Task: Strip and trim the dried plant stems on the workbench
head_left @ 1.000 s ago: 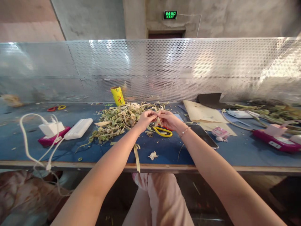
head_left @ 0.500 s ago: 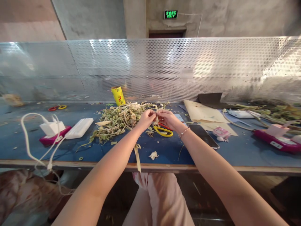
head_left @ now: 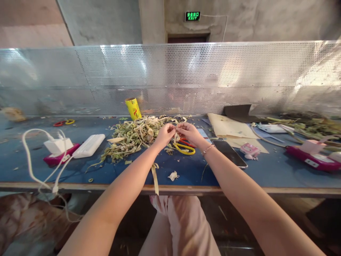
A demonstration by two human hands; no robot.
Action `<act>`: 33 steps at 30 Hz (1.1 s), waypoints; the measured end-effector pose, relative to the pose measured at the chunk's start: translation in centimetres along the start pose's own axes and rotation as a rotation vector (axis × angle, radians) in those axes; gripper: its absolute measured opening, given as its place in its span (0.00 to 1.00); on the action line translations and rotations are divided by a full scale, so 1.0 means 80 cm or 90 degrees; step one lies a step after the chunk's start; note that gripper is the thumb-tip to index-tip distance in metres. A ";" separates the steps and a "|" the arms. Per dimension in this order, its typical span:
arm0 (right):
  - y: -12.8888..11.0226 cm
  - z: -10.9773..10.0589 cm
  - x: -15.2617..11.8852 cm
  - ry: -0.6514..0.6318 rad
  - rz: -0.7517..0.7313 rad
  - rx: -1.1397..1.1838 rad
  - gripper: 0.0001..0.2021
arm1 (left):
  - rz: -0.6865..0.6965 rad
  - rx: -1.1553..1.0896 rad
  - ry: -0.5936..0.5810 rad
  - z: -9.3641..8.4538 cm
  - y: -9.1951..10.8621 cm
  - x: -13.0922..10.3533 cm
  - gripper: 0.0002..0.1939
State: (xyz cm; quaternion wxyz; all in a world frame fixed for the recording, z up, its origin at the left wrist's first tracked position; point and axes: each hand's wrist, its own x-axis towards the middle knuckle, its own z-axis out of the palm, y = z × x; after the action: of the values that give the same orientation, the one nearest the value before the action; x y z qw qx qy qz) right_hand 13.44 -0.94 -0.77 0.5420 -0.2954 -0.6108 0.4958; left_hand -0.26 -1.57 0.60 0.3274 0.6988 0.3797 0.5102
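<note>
My left hand (head_left: 167, 134) and my right hand (head_left: 189, 133) meet fingertip to fingertip over the table. Both are closed in a pinch on a small pale piece of dried plant (head_left: 176, 134), mostly hidden by the fingers. Just left of them spreads a heap of dried greenish plant strips (head_left: 130, 137). Beneath my right hand lie scissors (head_left: 185, 149) with yellow and red handles, their blades out of sight. A pale flat strip (head_left: 155, 177) hangs over the table's front edge, and a crumpled pale scrap (head_left: 173, 175) rests near it.
A yellow roll (head_left: 133, 108) stands behind the heap. To the left are a white power bank (head_left: 89, 145) and a purple power strip (head_left: 50, 160) with cables. On the right lie a phone (head_left: 230, 154), a pink toy (head_left: 249, 150), brown paper (head_left: 230, 126) and another power strip (head_left: 313, 160).
The fingertips have shifted slightly around the small plant piece. Both hands stay in nearly the same spot, and the view has moved a little.
</note>
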 end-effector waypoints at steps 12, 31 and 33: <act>0.000 0.000 0.000 -0.004 -0.063 -0.210 0.09 | 0.026 0.024 0.001 -0.001 -0.008 0.003 0.05; 0.012 -0.004 0.002 -0.026 -0.199 -0.540 0.04 | -0.086 -0.104 0.082 0.000 -0.019 0.009 0.05; 0.012 -0.004 0.001 -0.033 -0.187 -0.550 0.04 | -0.111 -0.150 0.093 0.000 -0.020 0.010 0.05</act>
State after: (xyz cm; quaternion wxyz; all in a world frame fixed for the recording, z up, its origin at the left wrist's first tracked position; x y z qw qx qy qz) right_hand 13.58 -0.45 -1.62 0.4185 -0.3917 -0.8105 0.1208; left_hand -0.39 -0.07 -0.38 0.4217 0.5809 0.3990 0.5705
